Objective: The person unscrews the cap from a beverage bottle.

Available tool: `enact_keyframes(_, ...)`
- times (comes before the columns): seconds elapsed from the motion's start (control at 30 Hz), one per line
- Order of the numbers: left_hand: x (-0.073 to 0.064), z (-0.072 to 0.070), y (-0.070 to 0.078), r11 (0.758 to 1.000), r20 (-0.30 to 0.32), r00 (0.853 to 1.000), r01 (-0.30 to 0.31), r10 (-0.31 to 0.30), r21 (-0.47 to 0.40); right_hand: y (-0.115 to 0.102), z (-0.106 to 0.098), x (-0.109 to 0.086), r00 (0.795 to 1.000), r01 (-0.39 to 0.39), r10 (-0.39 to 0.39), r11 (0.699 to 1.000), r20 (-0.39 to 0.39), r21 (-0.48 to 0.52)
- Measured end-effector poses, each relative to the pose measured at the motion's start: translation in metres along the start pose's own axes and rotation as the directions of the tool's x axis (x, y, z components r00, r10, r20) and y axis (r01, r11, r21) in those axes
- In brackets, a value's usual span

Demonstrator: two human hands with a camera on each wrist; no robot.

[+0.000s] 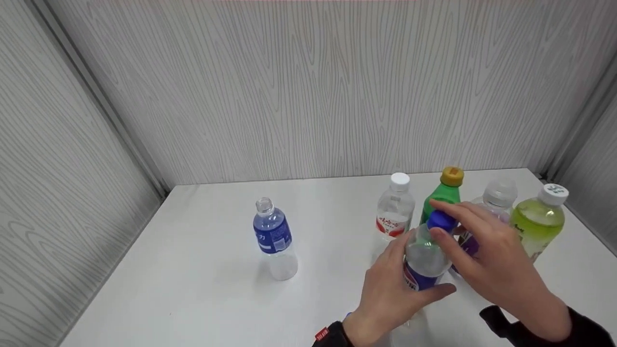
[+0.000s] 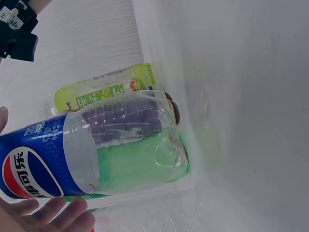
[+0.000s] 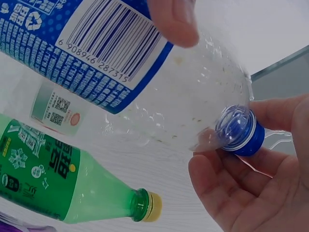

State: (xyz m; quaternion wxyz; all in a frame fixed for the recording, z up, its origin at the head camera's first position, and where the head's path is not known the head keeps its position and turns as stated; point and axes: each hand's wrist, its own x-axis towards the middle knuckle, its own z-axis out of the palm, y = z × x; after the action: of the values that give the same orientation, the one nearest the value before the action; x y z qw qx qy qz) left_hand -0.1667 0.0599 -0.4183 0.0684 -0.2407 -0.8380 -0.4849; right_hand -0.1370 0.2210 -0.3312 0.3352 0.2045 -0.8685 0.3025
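My left hand [image 1: 393, 289] grips a clear plastic Pepsi bottle [image 1: 428, 255] around its blue label, which shows a red, white and blue emblem in the left wrist view. The bottle leans slightly and looks drained of drink. At its top, the fingers and thumb of my right hand [image 1: 491, 250] pinch the blue bottle cap [image 3: 251, 140], which sits on the neck. Just behind stands a green bottle [image 1: 442, 193] with a yellow cap, partly hidden by the right hand.
Left of the hands stands a capless clear bottle [image 1: 277, 241] with a blue label. A white-capped bottle [image 1: 395, 212], a purple-labelled bottle [image 1: 499, 197] and a yellow-green bottle [image 1: 539, 219] stand around the hands. Grey wood-grain panels [image 1: 308, 91] enclose the white table [image 1: 202, 260].
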Motion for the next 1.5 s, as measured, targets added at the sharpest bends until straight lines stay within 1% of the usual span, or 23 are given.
enact_keyframes(0.2,-0.003,-0.006,-0.003,1.0,-0.002,1.0,-0.021,0.021,-0.023,-0.008,-0.002,0.001,1.0,-0.022,0.023,0.998,-0.02,0.056)
enact_keyframes(0.33,-0.009,-0.011,-0.004,0.999,0.016,1.0,-0.017,0.018,-0.047,-0.012,-0.004,0.002,0.998,-0.054,0.056,0.994,-0.019,0.097)
enact_keyframes(0.43,-0.012,-0.017,-0.006,0.998,0.03,0.999,-0.017,0.019,-0.067,-0.012,-0.003,0.002,0.998,-0.063,0.065,0.994,-0.017,0.092)
enact_keyframes(0.53,-0.014,-0.023,-0.009,0.997,0.034,0.999,-0.017,0.02,-0.082,-0.011,-0.001,0.001,0.998,-0.052,0.054,0.997,-0.022,0.059)
enact_keyframes(0.6,-0.016,-0.027,-0.013,0.997,0.012,0.999,-0.04,0.041,-0.066,-0.01,0.001,0.001,0.999,-0.021,0.022,1.0,-0.032,0.018)
enact_keyframes(0.67,-0.017,-0.03,-0.018,0.998,-0.014,0.998,-0.06,0.06,-0.036,-0.009,0.003,0.002,0.999,0.016,-0.017,0.999,-0.042,-0.035)
enact_keyframes(0.77,-0.019,-0.037,-0.026,0.996,-0.048,0.995,-0.087,0.088,0.024,-0.009,0.007,0.005,0.995,0.072,-0.079,0.991,-0.054,-0.117)
enact_keyframes(0.87,-0.021,-0.046,-0.031,0.991,-0.043,0.994,-0.097,0.101,0.09,-0.01,0.01,0.007,0.996,0.07,-0.078,0.985,-0.043,-0.16)
enact_keyframes(1.0,-0.025,-0.055,-0.035,0.97,-0.031,0.989,-0.136,0.145,0.204,-0.011,0.018,0.009,1.0,0.003,-0.004,0.989,-0.003,-0.146)
enact_keyframes(1.07,-0.028,-0.059,-0.036,0.955,-0.023,0.987,-0.147,0.158,0.258,-0.011,0.023,0.01,0.999,-0.041,0.045,0.99,0.027,-0.133)
enact_keyframes(1.1,-0.03,-0.061,-0.038,0.943,-0.021,0.985,-0.157,0.171,0.294,-0.011,0.025,0.01,0.995,-0.077,0.083,0.989,0.051,-0.124)
enact_keyframes(1.13,-0.031,-0.062,-0.039,0.932,-0.018,0.984,-0.159,0.175,0.326,-0.01,0.027,0.01,0.988,-0.118,0.128,0.986,0.082,-0.117)
enact_keyframes(1.17,-0.032,-0.064,-0.04,0.919,-0.019,0.983,-0.162,0.181,0.359,-0.01,0.029,0.011,0.977,-0.164,0.177,0.98,0.116,-0.111)
enact_keyframes(1.23,-0.033,-0.066,-0.042,0.892,-0.027,0.979,-0.173,0.202,0.418,-0.008,0.033,0.011,0.948,-0.251,0.266,0.963,0.177,-0.102)
enact_keyframes(1.27,-0.033,-0.067,-0.044,0.882,-0.034,0.977,-0.176,0.211,0.437,-0.008,0.035,0.012,0.932,-0.288,0.302,0.953,0.199,-0.097)
enact_keyframes(1.3,-0.034,-0.068,-0.045,0.877,-0.038,0.976,-0.175,0.215,0.448,-0.007,0.037,0.012,0.922,-0.314,0.326,0.945,0.209,-0.087)
enact_keyframes(1.33,-0.033,-0.068,-0.045,0.878,-0.043,0.976,-0.172,0.212,0.446,-0.007,0.039,0.011,0.924,-0.317,0.326,0.945,0.201,-0.076)
enact_keyframes(1.4,-0.033,-0.069,-0.047,0.886,-0.038,0.977,-0.173,0.21,0.429,-0.006,0.043,0.01,0.949,-0.279,0.282,0.959,0.138,-0.038)
enact_keyframes(1.47,-0.034,-0.071,-0.047,0.902,-0.024,0.98,-0.17,0.196,0.397,-0.007,0.048,0.008,0.978,-0.205,0.205,0.979,0.048,-0.003)
enact_keyframes(1.5,-0.035,-0.072,-0.047,0.909,-0.014,0.982,-0.17,0.189,0.381,-0.006,0.05,0.007,0.987,-0.163,0.163,0.986,0.003,0.012)
